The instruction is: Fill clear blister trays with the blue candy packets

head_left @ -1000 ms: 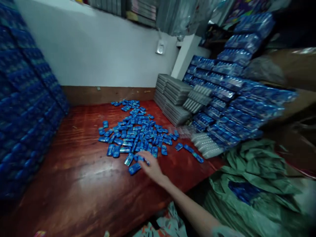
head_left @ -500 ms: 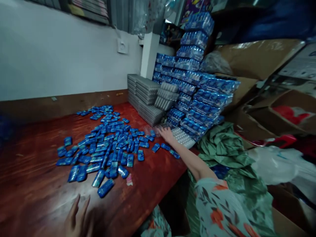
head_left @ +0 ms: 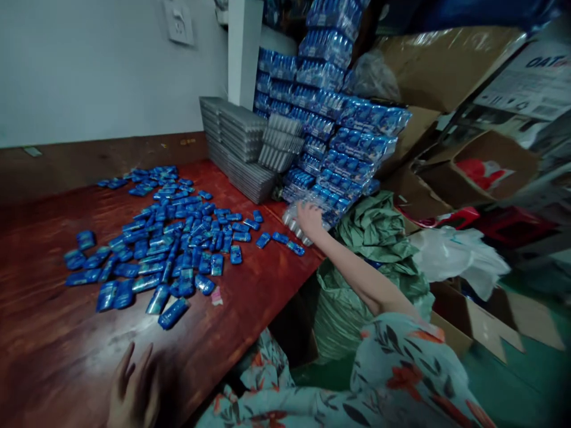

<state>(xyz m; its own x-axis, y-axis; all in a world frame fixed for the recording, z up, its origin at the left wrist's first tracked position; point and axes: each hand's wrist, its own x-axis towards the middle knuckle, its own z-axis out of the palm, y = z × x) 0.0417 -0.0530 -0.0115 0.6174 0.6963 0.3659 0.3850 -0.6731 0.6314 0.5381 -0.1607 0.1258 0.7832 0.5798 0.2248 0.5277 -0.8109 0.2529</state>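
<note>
My right hand [head_left: 310, 220] reaches forward to the table's right edge. Its fingers are curled on a clear moulded plastic tray [head_left: 292, 229] with rounded pockets; part of the tray is hidden under the hand. My left hand [head_left: 134, 386] is low in the view over the near part of the table. Its fingers are apart and nothing is in them. Ahead of it lies a loose spread of small blue wrapped packs [head_left: 173, 255]. A few single packs [head_left: 281, 238] lie between this spread and the tray.
Stacked grey plastic trays [head_left: 241, 148] stand by the wall. Behind my right hand rise piles of film-wrapped blue packs [head_left: 330, 119]. Crumpled green sheeting [head_left: 370, 232] lies beside the red-brown table [head_left: 250, 303]. Open cardboard boxes [head_left: 495, 160] and white plastic bags [head_left: 455, 255] are at right.
My view has shifted right and down. My right hand has moved rightward with the clear tray, away from the blue packs. The left hand stays low, with its fingers apart.
</note>
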